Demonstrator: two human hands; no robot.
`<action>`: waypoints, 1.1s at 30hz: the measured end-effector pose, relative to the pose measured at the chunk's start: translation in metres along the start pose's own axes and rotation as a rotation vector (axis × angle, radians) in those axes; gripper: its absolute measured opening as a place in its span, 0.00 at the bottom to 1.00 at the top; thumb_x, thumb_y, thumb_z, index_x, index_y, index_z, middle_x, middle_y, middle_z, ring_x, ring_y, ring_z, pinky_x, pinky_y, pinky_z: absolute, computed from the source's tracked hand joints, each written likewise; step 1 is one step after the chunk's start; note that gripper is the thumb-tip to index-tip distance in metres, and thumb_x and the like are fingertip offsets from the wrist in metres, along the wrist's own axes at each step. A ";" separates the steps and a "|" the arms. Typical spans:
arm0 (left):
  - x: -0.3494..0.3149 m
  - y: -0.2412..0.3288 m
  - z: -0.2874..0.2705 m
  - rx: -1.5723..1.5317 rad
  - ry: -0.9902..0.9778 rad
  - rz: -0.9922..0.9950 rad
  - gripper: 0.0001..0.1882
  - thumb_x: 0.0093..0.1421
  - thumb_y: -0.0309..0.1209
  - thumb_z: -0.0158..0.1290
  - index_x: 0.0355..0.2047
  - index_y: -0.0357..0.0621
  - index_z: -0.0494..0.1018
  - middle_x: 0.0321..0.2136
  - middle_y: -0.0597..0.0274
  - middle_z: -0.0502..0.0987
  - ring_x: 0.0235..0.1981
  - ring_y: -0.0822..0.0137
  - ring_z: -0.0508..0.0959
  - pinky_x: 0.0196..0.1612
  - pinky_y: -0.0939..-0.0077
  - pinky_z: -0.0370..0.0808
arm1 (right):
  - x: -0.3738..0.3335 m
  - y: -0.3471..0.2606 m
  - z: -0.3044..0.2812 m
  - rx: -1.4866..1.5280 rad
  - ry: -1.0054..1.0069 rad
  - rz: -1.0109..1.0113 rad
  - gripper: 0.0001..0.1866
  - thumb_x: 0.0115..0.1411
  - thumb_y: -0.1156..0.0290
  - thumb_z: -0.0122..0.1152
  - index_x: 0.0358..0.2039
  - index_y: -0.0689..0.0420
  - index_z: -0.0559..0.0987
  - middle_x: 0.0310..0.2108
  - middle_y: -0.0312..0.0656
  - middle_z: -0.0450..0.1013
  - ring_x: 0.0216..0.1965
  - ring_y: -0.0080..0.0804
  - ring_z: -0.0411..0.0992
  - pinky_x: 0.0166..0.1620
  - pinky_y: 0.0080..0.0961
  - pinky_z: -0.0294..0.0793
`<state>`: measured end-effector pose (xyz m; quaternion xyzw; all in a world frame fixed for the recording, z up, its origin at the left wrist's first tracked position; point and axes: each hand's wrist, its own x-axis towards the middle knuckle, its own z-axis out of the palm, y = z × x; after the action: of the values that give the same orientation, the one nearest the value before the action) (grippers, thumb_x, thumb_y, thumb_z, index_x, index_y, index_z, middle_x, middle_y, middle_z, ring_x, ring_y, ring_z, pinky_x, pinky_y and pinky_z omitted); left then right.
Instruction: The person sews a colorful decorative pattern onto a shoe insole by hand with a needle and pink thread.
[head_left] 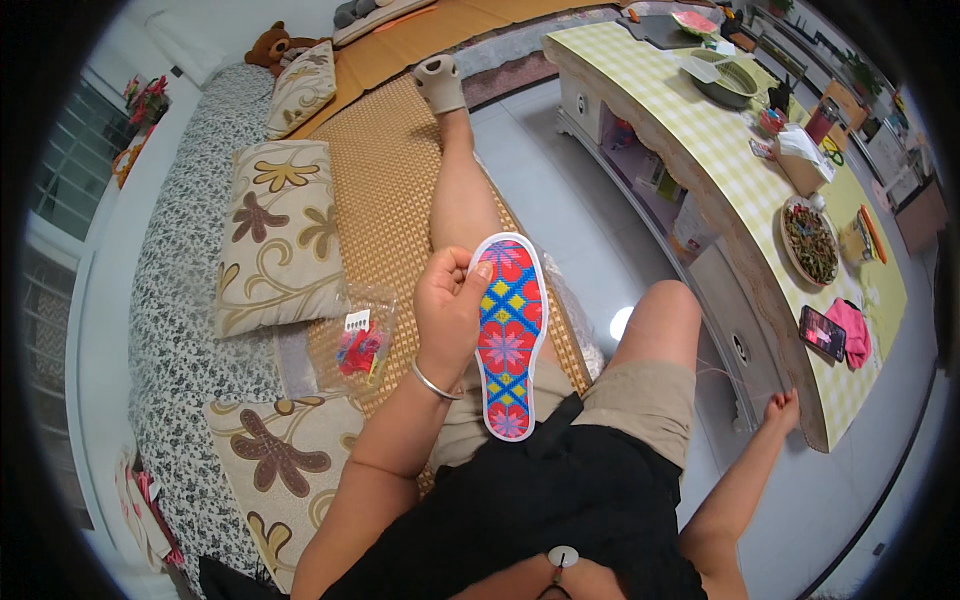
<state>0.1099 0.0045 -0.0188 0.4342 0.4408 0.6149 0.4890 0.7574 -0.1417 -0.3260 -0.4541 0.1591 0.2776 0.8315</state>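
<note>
My left hand [450, 310] grips the upper left edge of an embroidered insole [508, 340], thumb on its face. Red and pink flowers, blue bands and yellow diamonds cover the insole inside a white border. It is held upright above my lap. Far out to the right, my right hand [783, 410] is closed in a pinch beside the table's edge. A thin pinkish thread [735, 378] leads to its fingers; most of the thread is too faint to follow. Any needle is too small to make out.
Left of me, a clear plastic bag [362, 350] with coloured thread lies on the woven mat [385, 180] by patterned cushions [280, 235]. On the right, the checked-cloth table [680, 110] carries a phone [822, 333], a pink cloth [850, 330], a plate of food [809, 240] and a tissue box [803, 162].
</note>
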 end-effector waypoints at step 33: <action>-0.004 -0.043 -0.003 -1.071 -0.746 -0.212 0.11 0.62 0.40 0.45 0.26 0.50 0.64 0.17 0.69 0.66 0.19 0.75 0.64 0.26 0.81 0.61 | -0.506 0.128 0.282 -0.577 -1.636 -0.673 0.06 0.48 0.80 0.59 0.28 0.58 0.77 0.26 0.42 0.74 0.28 0.42 0.71 0.32 0.32 0.69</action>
<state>0.1174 0.0059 -0.0609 0.2689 -0.0846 0.5059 0.8152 0.2806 -0.0087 0.0013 -0.3287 -0.6919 0.2844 0.5765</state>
